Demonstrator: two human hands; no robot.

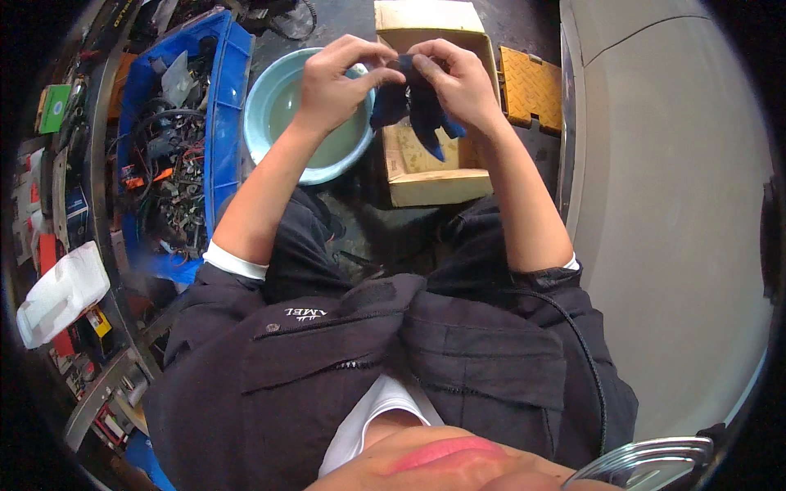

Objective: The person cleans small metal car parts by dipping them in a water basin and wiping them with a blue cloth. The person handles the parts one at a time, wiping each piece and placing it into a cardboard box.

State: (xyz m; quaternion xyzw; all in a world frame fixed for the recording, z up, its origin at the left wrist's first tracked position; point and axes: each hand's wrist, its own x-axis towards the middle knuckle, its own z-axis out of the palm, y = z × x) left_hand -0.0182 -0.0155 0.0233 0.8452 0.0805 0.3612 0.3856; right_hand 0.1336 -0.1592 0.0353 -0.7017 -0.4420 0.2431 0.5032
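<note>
A limp, dark blue glove (422, 110) dangles between my two hands, its finger-like ends hanging down with brighter blue at the tips. My left hand (340, 82) pinches its upper edge between thumb and fingertips. From the other side, my right hand (465, 86) grips the same edge with thumb and bent fingers. The glove hangs above an open cardboard box (440, 190), whose inside it partly hides. Just left of the box, below my left hand, is a light blue basin (260, 123) with cloudy greenish liquid in it.
At the left, a blue crate (223, 114) is full of tangled cables and small parts. Beyond it runs a metal rack with boxes and a white container (65, 295). A yellow ramp-like block (532, 86) lies at far right, beside a large pale grey panel (671, 204).
</note>
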